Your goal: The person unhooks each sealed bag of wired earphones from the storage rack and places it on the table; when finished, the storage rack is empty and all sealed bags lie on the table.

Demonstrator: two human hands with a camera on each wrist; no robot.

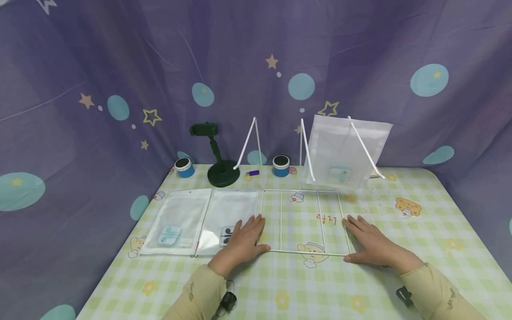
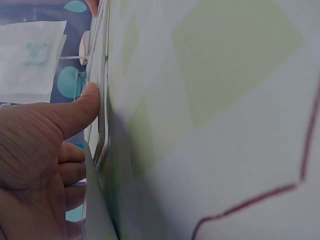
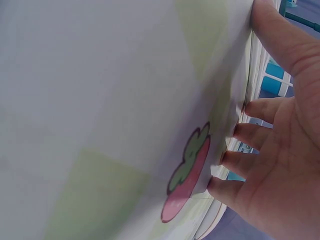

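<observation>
A white wire display rack (image 1: 288,251) lies with its base flat on the table, its peg arms rising at the back. My left hand (image 1: 242,242) rests at the base's left side, fingers extended over the edge of a clear-fronted pouch (image 1: 236,204) showing dark earphones. Beside that pouch lies another pouch (image 1: 182,211) with a pale-blue earphone picture. At the base's right side, my right hand (image 1: 374,244) touches the frame with fingers spread. A white pouch (image 1: 344,142) hangs from the right peg. In the wrist views, the left thumb (image 2: 82,112) and right fingertips (image 3: 230,157) meet the table level.
Behind the pouches stand a dark phone stand (image 1: 223,174) and a blue jar (image 1: 184,168). Another blue jar (image 1: 281,166) and a small purple stick (image 1: 253,173) sit behind the rack. A checked cloth (image 1: 320,289) covers the table; a purple curtain (image 1: 248,49) hangs behind.
</observation>
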